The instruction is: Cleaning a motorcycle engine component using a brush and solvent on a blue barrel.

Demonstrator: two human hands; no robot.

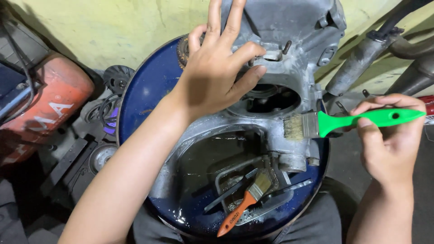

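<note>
Head view. Grey metal engine casing [275, 81] stands in blue basin [144, 90], centre to 12 o'clock. Left hand [217, 68] spread flat on casing, fingers released, steadying. Right hand [389, 140] at 3 o'clock pinches green-handled brush [361, 119], bristles touching casing edge. Orange-handled brush [244, 203] lies at 6 o'clock in dark liquid. Casing likely heavy, rigid, slippery when wet; hold by rim.

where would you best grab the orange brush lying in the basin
By the orange handle: its free end juts over the blue basin's near rim, clear of the dark liquid. Come from the near side; the bristles lie among metal parts.
</note>
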